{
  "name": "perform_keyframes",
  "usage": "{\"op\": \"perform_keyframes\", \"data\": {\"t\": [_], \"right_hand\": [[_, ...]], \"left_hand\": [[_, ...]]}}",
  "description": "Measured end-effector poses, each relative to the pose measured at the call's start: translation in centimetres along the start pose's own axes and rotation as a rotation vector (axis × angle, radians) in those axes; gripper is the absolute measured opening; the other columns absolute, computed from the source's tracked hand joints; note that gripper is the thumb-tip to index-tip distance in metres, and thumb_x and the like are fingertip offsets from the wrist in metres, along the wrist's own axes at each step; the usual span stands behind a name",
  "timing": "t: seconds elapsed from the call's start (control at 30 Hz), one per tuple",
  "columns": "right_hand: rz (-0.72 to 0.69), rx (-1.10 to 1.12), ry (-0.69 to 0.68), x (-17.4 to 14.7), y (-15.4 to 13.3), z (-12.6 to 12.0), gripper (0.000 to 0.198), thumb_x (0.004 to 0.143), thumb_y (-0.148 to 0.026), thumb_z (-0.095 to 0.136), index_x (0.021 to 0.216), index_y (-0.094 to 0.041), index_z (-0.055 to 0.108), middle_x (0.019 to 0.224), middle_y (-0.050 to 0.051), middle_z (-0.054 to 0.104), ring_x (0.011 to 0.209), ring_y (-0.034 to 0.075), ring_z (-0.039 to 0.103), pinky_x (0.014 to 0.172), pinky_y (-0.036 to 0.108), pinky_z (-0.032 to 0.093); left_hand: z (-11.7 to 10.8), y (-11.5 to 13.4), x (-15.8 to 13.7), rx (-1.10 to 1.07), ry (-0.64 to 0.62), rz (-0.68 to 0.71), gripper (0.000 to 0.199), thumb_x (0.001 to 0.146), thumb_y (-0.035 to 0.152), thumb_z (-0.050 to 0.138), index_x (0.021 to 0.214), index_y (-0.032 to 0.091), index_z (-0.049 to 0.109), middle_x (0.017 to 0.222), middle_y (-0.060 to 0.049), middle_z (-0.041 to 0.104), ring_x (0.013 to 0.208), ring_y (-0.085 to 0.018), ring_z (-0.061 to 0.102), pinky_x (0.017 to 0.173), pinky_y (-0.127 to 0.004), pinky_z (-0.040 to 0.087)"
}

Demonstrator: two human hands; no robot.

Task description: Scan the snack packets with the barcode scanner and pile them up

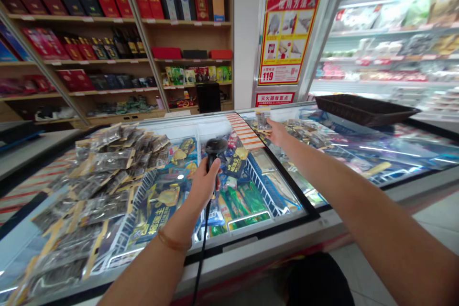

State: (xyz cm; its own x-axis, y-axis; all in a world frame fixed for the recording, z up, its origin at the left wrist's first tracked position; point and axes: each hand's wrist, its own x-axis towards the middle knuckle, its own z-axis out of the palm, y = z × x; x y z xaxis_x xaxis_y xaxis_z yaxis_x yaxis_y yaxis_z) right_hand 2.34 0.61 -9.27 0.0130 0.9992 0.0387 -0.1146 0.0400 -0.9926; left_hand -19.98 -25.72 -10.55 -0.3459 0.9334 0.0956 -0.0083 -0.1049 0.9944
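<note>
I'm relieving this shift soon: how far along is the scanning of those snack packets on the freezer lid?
Looks partly done: a big pile of packets lies left. In hand: left hand grips the scanner; right hand reaches a packet. Left: the smaller heap beside it.

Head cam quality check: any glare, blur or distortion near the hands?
Head view: strong wide-angle bending at the shelf edges; white streak glare on the glass freezer lid; right hand on a small clear packet, slightly soft; left hand gripping the black handheld barcode scanner, sharp; chiller shelves at right are washed out.
</note>
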Motion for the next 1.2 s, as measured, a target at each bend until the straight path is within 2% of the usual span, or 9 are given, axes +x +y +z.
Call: {"op": "perform_keyframes", "data": {"t": [0.1,0.17,0.27,0.37,0.57,0.73,1.03,1.2], "right_hand": [[0.097,0.233,-0.069,-2.9,1.2,4.8,0.014,0.093,-0.036,0.063,0.098,-0.023,0.059,0.072,-0.002,0.07,0.057,0.013,0.063,0.053,0.022,0.048],[0.054,0.274,-0.16,-4.9,2.4,7.0,0.019,0.087,-0.033,0.071,0.098,-0.024,0.059,0.073,-0.003,0.071,0.061,0.013,0.067,0.057,0.022,0.051],[-0.044,0.246,-0.248,-6.8,3.9,8.5,0.035,0.074,-0.031,0.082,0.101,-0.023,0.062,0.082,-0.001,0.075,0.072,0.017,0.073,0.069,0.028,0.059],[-0.07,0.215,-0.249,-7.1,4.6,8.5,0.043,0.068,-0.033,0.086,0.103,-0.021,0.063,0.086,0.001,0.077,0.076,0.018,0.074,0.072,0.029,0.06],[-0.061,0.148,-0.286,-6.5,5.0,7.8,0.048,0.074,-0.051,0.081,0.107,-0.02,0.066,0.084,0.003,0.077,0.08,0.021,0.075,0.071,0.03,0.057],[-0.125,0.127,-0.336,-6.3,5.5,7.8,0.061,0.07,-0.062,0.081,0.112,-0.02,0.069,0.087,0.005,0.077,0.087,0.024,0.074,0.073,0.031,0.055],[-0.12,0.066,-0.32,-6.7,5.2,7.8,0.065,0.069,-0.068,0.077,0.113,-0.021,0.068,0.084,0.004,0.074,0.084,0.024,0.071,0.073,0.034,0.054],[-0.179,-0.042,-0.275,-6.7,5.3,7.8,0.061,0.076,-0.071,0.07,0.112,-0.021,0.067,0.079,0.004,0.072,0.079,0.025,0.07,0.07,0.035,0.054]], "left_hand": [[-0.1,-0.4,0.1,-0.006,-0.011,0.01,0.059,0.074,0.071,0.07,0.1,0.021,0.055,0.068,0.004,0.06,0.036,-0.008,0.046,0.034,-0.022,0.034],[-0.1,-0.3,0.0,-0.005,-0.028,0.013,0.057,0.075,0.071,0.07,0.098,0.021,0.054,0.07,0.004,0.061,0.037,-0.008,0.048,0.034,-0.022,0.035],[-0.2,0.0,-0.3,0.006,-0.072,0.012,0.053,0.077,0.068,0.07,0.093,0.021,0.052,0.072,0.003,0.06,0.039,-0.008,0.048,0.035,-0.022,0.035],[0.0,0.2,-0.6,0.025,-0.111,-0.008,0.049,0.08,0.065,0.07,0.092,0.021,0.052,0.07,0.004,0.058,0.037,-0.007,0.046,0.035,-0.022,0.034],[0.5,0.2,-1.1,0.066,-0.22,-0.027,0.046,0.08,0.062,0.071,0.092,0.021,0.053,0.069,0.004,0.058,0.037,-0.008,0.046,0.036,-0.023,0.034],[0.5,0.1,-1.3,0.072,-0.312,-0.003,0.047,0.08,0.064,0.069,0.092,0.021,0.052,0.068,0.004,0.058,0.037,-0.008,0.045,0.037,-0.023,0.036],[0.4,0.1,-1.1,0.064,-0.336,-0.004,0.051,0.077,0.067,0.07,0.088,0.022,0.05,0.068,0.005,0.056,0.036,-0.008,0.046,0.035,-0.024,0.034],[0.4,0.2,-1.1,0.062,-0.333,-0.009,0.049,0.078,0.066,0.069,0.088,0.022,0.051,0.068,0.005,0.056,0.036,-0.008,0.046,0.036,-0.023,0.035]]}}
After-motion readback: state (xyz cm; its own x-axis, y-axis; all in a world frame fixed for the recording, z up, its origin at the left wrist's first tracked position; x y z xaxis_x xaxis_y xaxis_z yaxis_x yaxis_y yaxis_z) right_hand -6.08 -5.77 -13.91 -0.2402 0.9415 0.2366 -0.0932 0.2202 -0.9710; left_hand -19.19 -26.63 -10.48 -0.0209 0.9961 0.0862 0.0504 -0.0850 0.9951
